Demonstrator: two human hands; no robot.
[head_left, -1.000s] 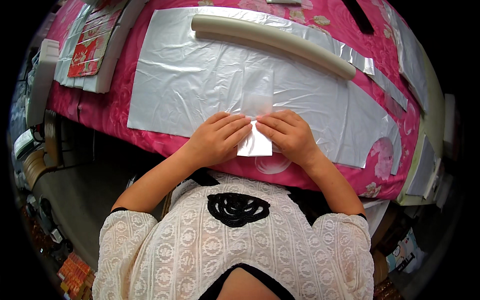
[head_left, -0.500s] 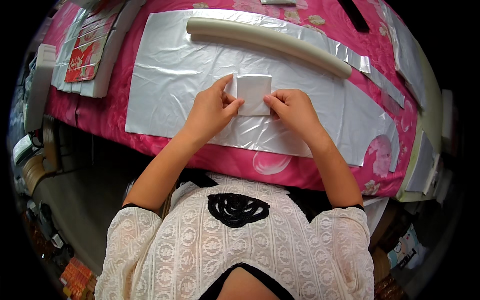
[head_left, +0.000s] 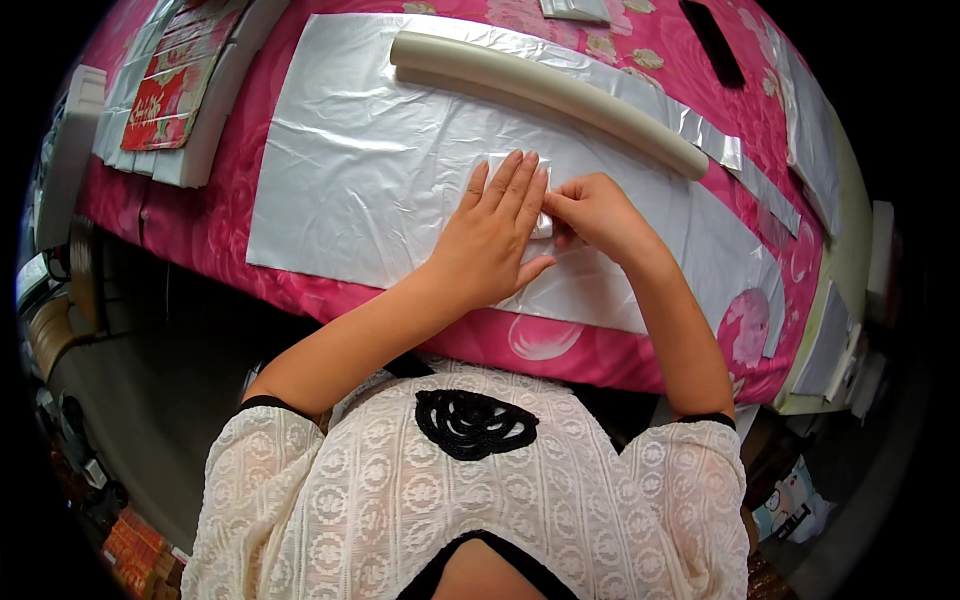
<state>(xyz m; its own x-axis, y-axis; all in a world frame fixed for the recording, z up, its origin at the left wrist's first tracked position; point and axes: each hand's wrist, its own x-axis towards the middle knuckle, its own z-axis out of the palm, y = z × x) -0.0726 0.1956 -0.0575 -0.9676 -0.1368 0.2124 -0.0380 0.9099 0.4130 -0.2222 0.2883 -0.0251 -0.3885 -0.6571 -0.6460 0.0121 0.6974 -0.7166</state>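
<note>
A small square packet of folded white, shiny film (head_left: 543,229) lies on a wide silvery-white plastic sheet (head_left: 330,180). My left hand (head_left: 492,225) is laid flat across the packet, fingers stretched out and pointing away from me, hiding most of it. At the packet's right edge, my right hand (head_left: 603,217) is closed, with thumb and forefinger pinching that edge. Beyond both hands, a long beige tube (head_left: 550,88) rests on the sheet, running from the far left down to the right.
A pink floral cloth (head_left: 330,292) covers the table. Silvery strips (head_left: 768,197) lie at the right, near a black bar (head_left: 713,43). Stacked white packs with a red printed panel (head_left: 165,108) stand at the far left. A small silvery packet (head_left: 575,9) sits at the far edge.
My left hand has gone from the packet's left edge to lying flat on top of it. My right hand stays at the right edge. The view has shifted slightly.
</note>
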